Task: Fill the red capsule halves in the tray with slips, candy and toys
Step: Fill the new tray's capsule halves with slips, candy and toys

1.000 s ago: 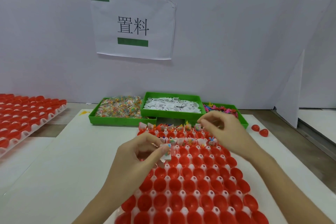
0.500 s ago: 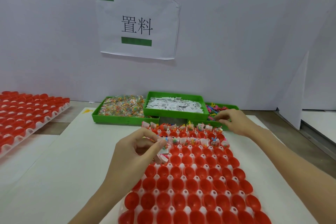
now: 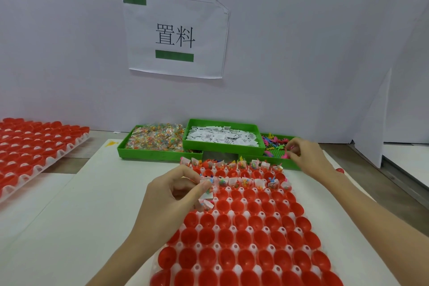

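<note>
Capsule halves point(image 3: 241, 234) sat in the white tray point(image 3: 197, 246) (two far rows filled). Left hand point(image 3: 171, 199) pinched candy packets point(image 3: 210, 187); right hand point(image 3: 306, 155) curled on toys point(image 3: 272, 144) in the green bin point(image 3: 282, 163). Slips point(image 3: 220, 138) lay beside.

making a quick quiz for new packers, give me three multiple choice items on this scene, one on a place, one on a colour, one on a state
1. Where is the right hand?
A. at the toy bin
B. at the candy bin
C. on the far tray

2. What colour are the three bins?
A. blue
B. green
C. white

3. What is the state of the nearest capsule halves in the tray?
A. filled
B. capped
C. empty

Answers: 1 A, its fingers reach among the coloured toys. 2 B, the candy bin and slip bin share the same green walls. 3 C, only the far rows hold items; the left hand pinches small packets there.
</note>
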`<state>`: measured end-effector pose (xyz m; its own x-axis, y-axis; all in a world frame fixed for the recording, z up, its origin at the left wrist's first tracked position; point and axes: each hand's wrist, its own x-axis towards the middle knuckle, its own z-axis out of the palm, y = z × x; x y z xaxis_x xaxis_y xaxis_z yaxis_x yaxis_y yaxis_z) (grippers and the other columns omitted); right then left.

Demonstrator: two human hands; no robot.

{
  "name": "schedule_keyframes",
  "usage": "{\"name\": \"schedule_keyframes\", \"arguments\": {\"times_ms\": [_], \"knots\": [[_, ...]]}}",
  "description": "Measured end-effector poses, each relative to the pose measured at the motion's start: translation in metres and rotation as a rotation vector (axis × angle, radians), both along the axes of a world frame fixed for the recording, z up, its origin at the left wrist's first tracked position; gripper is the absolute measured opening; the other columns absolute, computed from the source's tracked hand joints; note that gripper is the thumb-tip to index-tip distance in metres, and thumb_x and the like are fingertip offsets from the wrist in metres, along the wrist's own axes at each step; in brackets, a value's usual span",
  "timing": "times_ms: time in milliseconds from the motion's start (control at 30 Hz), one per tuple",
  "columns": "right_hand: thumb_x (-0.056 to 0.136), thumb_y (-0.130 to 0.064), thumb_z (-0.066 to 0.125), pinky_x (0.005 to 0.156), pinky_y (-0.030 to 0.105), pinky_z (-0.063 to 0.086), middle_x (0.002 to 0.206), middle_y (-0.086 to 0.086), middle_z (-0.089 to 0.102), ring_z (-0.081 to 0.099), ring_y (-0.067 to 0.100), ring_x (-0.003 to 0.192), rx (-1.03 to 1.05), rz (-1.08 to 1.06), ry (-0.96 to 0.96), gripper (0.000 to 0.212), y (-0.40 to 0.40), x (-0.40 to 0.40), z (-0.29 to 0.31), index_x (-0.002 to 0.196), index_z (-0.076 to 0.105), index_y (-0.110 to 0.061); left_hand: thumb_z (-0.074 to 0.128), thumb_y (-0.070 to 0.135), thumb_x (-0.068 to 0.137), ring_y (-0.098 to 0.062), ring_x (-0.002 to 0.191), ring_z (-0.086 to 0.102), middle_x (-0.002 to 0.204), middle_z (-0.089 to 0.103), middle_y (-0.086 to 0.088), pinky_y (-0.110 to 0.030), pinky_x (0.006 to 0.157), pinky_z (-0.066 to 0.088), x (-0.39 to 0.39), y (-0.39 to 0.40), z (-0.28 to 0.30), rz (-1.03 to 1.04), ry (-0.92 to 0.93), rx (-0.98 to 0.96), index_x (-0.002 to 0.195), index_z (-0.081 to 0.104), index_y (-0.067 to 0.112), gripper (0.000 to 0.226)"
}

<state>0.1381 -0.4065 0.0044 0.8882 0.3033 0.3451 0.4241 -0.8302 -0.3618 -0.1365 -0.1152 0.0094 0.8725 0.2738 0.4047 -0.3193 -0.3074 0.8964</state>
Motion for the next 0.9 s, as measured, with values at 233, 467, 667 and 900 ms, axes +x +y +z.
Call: {"name": "schedule_keyframes", "arguments": {"times_ms": [233,467,667,900], "knots": [[0.096,-0.008,0.066,0.077,0.024,0.050,0.099,0.007,0.074,0.062,0.013,0.080,-0.013,0.018,-0.001,0.017,-0.004,0.000,-0.002,0.109,0.074,-0.016,0.078,0.028,0.089,-0.020,0.059,0.073,0.065,0.075,-0.003,-0.020,0.062,0.056,-0.001,0.000,0.000,-0.004,0.015,0.013,0.085,0.068,0.021,0.013],[0.094,-0.009,0.069,0.072,0.026,0.047,0.092,0.004,0.069,0.062,0.014,0.079,-0.005,-0.022,0.031,0.005,0.001,-0.001,0.001,0.098,0.070,-0.012,0.078,0.027,0.089,-0.020,0.059,0.074,0.066,0.075,-0.003,-0.025,0.063,0.058,0.000,0.001,0.000,0.044,0.013,0.020,0.080,0.067,0.028,0.014],[0.086,-0.005,0.076,0.075,0.025,0.042,0.084,-0.001,0.066,0.060,0.016,0.078,0.196,-0.126,-0.057,0.010,-0.001,-0.009,0.003,0.083,0.071,-0.013,0.077,0.032,0.089,-0.021,0.057,0.073,0.067,0.076,-0.002,-0.023,0.062,0.055,0.001,0.003,0.001,0.121,0.013,-0.013,0.085,0.067,0.017,0.018],[0.093,-0.007,0.069,0.072,0.033,0.058,0.085,0.008,0.077,0.075,0.019,0.070,0.688,-0.123,0.055,0.002,0.006,-0.037,0.020,0.093,0.068,-0.009,0.074,0.039,0.088,-0.017,0.064,0.075,0.073,0.078,0.001,-0.038,0.064,0.061,-0.001,0.012,0.005,0.200,-0.069,-0.043,0.090,0.070,0.029,0.011]]}}
